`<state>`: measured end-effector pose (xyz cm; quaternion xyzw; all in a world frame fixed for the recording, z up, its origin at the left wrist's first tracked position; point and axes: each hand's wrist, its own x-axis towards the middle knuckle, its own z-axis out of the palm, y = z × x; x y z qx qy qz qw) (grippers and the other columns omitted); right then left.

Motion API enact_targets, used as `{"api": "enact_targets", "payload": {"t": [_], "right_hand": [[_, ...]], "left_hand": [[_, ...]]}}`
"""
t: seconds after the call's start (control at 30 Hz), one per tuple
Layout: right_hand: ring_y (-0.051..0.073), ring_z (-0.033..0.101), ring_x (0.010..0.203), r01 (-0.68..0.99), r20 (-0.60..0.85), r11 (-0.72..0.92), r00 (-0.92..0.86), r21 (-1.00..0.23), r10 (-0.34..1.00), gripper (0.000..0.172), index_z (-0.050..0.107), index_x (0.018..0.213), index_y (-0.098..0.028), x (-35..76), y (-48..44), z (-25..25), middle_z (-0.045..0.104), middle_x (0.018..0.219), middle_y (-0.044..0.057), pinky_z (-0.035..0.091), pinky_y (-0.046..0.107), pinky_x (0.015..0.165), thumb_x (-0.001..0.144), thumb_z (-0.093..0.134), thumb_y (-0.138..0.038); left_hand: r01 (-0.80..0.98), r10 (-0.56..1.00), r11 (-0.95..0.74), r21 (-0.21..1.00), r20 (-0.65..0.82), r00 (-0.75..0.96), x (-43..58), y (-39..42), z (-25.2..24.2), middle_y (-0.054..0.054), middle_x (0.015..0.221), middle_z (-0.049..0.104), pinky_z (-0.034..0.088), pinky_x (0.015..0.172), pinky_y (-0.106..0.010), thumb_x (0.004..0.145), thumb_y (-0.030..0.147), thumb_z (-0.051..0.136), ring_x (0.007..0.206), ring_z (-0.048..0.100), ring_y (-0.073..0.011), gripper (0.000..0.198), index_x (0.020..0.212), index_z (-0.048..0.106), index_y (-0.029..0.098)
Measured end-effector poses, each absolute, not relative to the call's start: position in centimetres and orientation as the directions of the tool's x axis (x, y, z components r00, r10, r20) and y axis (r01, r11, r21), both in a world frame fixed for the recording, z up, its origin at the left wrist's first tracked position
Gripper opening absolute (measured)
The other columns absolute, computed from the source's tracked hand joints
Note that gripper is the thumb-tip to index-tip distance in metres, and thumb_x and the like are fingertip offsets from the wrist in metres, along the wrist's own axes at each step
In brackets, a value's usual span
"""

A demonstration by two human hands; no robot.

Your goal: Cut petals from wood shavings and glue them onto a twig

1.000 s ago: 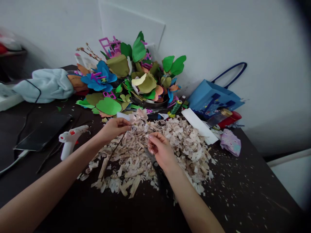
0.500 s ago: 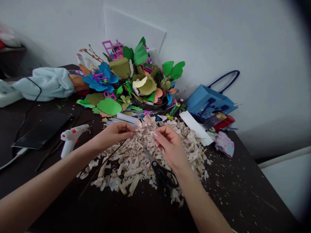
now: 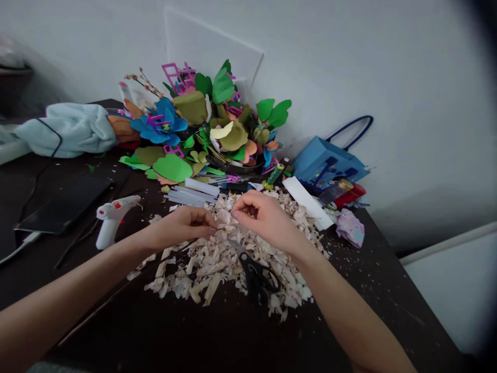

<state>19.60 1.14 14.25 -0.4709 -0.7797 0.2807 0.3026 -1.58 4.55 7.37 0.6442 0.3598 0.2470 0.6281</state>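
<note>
My left hand (image 3: 190, 225) is closed in a pinch around a thin twig (image 3: 93, 314), whose long end slants down toward the lower left. Pale petal-like pieces show at the twig's tip, though they blend with the heap behind. Close by on the right, my right hand (image 3: 260, 216) has thumb and fingertips pinched together; whatever they hold is too small to make out. Under both hands spreads a heap of dry pale petals (image 3: 209, 277). Scissors with black handles (image 3: 254, 274) lie on the heap below my right hand.
A white glue gun (image 3: 112, 220) and a dark tablet-like slab (image 3: 64, 204) lie left. Translucent glue sticks (image 3: 192, 194) are behind the heap. Colourful felt-like flowers and leaves (image 3: 173, 168) stand at the back; a blue bag (image 3: 324, 160), white strip (image 3: 308, 202) and crumpled wrapper (image 3: 350, 228) are right.
My right hand has moved left and up, its fingertips now nearer my left hand. The left hand has dropped slightly, and the twig's lower end now reaches farther left. The view has shifted slightly.
</note>
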Motion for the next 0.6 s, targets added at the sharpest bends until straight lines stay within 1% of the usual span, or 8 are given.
{"api": "enact_targets", "payload": {"t": [0.1,0.2,0.3,0.37,0.43,0.5,0.57,0.6], "right_hand": [[0.016,0.052,0.072,0.571,0.223,0.439,-0.409,-0.694,0.885,0.014,0.065,0.071,-0.021,19.7,1.3,14.3,0.056,0.079,0.001,0.036,0.03,0.064,0.083,0.059,-0.016],[0.017,0.052,0.073,0.563,0.21,0.443,-0.431,-0.697,0.878,0.014,0.065,0.071,-0.021,19.8,1.2,14.5,0.056,0.079,0.002,0.036,0.03,0.064,0.083,0.058,-0.016],[0.016,0.051,0.072,0.559,0.199,0.437,-0.435,-0.705,0.878,0.014,0.065,0.071,-0.021,19.7,1.0,14.8,0.056,0.078,0.001,0.036,0.03,0.065,0.083,0.059,-0.016],[0.016,0.051,0.071,0.536,0.218,0.429,-0.413,-0.727,0.884,0.014,0.065,0.072,-0.022,19.6,0.6,15.1,0.055,0.077,0.001,0.036,0.029,0.063,0.083,0.059,-0.016],[0.014,0.049,0.067,0.478,0.248,0.406,-0.359,-0.779,0.9,0.014,0.066,0.074,-0.022,19.5,0.1,15.1,0.056,0.076,0.0,0.036,0.028,0.06,0.084,0.059,-0.017],[0.013,0.047,0.063,0.382,0.263,0.353,-0.269,-0.854,0.927,0.011,0.068,0.077,-0.023,19.3,-0.5,14.6,0.058,0.076,0.0,0.035,0.028,0.057,0.084,0.06,-0.019],[0.013,0.046,0.061,0.235,0.239,0.268,-0.144,-0.934,0.96,0.006,0.068,0.078,-0.024,19.0,-1.1,13.7,0.058,0.071,-0.001,0.034,0.027,0.055,0.082,0.064,-0.023],[0.012,0.042,0.057,0.131,0.204,0.211,-0.065,-0.969,0.977,0.006,0.068,0.076,-0.024,18.8,-1.4,13.1,0.054,0.065,-0.002,0.032,0.026,0.052,0.081,0.066,-0.026]], "left_hand": [[0.183,0.76,0.032,0.983,-0.143,0.634,-1.6,4.3,7.3,0.0,0.064,0.064,0.037,0.053,-0.022,0.067,0.03,0.073,0.056,0.051,-0.0129,0.012,0.074,0.073,0.021],[0.192,0.742,0.039,0.981,-0.157,0.651,-1.7,4.1,7.3,0.0,0.064,0.065,0.038,0.054,-0.022,0.067,0.031,0.074,0.058,0.053,-0.0135,0.012,0.075,0.073,0.022],[0.167,0.735,0.094,0.981,-0.182,0.653,-1.7,3.8,7.4,0.0,0.065,0.065,0.037,0.052,-0.022,0.066,0.031,0.074,0.057,0.052,-0.0132,0.013,0.076,0.072,0.022],[0.138,0.75,0.152,0.979,-0.205,0.629,-1.6,3.6,7.3,0.0,0.064,0.064,0.033,0.046,-0.021,0.066,0.03,0.076,0.052,0.047,-0.011,0.014,0.075,0.071,0.022],[0.083,0.78,0.215,0.973,-0.222,0.585,-1.6,3.5,7.0,0.002,0.06,0.06,0.027,0.041,-0.02,0.065,0.03,0.077,0.047,0.041,-0.009,0.015,0.074,0.07,0.021],[-0.001,0.805,0.281,0.96,-0.235,0.544,-1.6,3.4,6.5,0.003,0.058,0.057,0.025,0.04,-0.019,0.065,0.03,0.079,0.045,0.038,-0.0077,0.017,0.074,0.069,0.021],[-0.091,0.82,0.348,0.933,-0.255,0.512,-1.5,3.5,6.0,0.002,0.061,0.058,0.028,0.04,-0.018,0.064,0.029,0.081,0.045,0.04,-0.0067,0.02,0.074,0.068,0.019],[-0.14,0.827,0.377,0.916,-0.265,0.497,-1.4,3.5,5.8,0.002,0.063,0.059,0.03,0.042,-0.018,0.063,0.027,0.082,0.047,0.042,-0.0063,0.021,0.074,0.068,0.018]]}}
